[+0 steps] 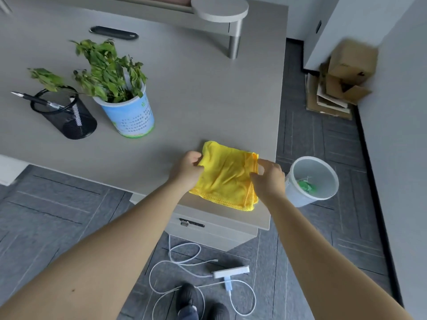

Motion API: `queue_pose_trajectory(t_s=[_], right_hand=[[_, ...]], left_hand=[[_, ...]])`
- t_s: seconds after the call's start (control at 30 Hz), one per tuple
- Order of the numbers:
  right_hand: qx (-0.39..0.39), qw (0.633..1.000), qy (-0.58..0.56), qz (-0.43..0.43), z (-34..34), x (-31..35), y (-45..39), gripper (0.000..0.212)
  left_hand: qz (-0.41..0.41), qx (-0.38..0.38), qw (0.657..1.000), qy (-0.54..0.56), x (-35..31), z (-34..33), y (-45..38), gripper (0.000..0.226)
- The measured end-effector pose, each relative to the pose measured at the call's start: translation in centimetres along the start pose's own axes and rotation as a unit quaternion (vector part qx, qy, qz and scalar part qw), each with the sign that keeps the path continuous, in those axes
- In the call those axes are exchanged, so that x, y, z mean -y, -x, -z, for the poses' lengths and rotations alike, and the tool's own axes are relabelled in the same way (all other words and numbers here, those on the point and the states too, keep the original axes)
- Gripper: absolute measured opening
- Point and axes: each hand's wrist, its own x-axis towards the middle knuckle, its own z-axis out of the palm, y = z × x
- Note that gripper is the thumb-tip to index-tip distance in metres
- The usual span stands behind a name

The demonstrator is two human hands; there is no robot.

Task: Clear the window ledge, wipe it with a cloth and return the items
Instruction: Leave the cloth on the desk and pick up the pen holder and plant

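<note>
Nearest the camera, two dark shoes point(201, 303) stand on grey carpet tiles among loose white cables point(184, 257) and a white power strip point(231, 271). Above them, both bare forearms extend to a folded yellow microfibre cloth point(227, 175) lying at the near right corner of the grey laminate desk point(208, 88). Left hand point(188, 169) is closed on the cloth's left edge; right hand point(269, 176) has its fingers curled at the right edge, touching the fabric, though whether it grips cannot be determined. No window ledge is in view, so wiping cannot be confirmed as done or pending. A wilted green plant in a white-and-blue paper tub point(126, 112) and a black mesh pen holder point(67, 114) containing a black pen point(37, 100) stand together on the desk, well apart from the cloth; judged by position, these may be the cleared ledge items awaiting return. A white plastic waste bin point(310, 179) stands on the floor just beside the desk corner, and flattened brown cardboard boxes point(342, 79) lean against the wall. Floor cables present a trip hazard.
</note>
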Motion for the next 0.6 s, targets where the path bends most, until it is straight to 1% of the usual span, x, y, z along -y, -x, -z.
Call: queue_pose_trajectory(t_s=[0.1,0.2,0.37,0.47,0.6], right_hand=[[0.028,0.999,-0.03,0.03,-0.3,1.7,0.8,0.043],[0.07,0.991,-0.097,0.051,-1.7,3.9,1.9,0.041],[0.115,0.977,-0.161,0.078,-6.3,8.5,3.2,0.056],[0.13,0.971,-0.17,0.103,-9.2,11.4,3.8,0.065],[0.116,0.972,-0.163,0.12,-13.5,14.6,3.1,0.078]], left_hand=[[-0.013,-0.031,0.999,0.033,-0.2,1.6,1.7,0.039],[-0.034,-0.074,0.995,0.053,0.1,4.0,3.5,0.024],[-0.034,-0.167,0.982,0.076,2.1,9.8,5.3,0.018],[-0.021,-0.214,0.971,0.104,4.0,13.4,5.4,0.021],[-0.011,-0.25,0.963,0.105,6.3,17.9,3.1,0.036]])
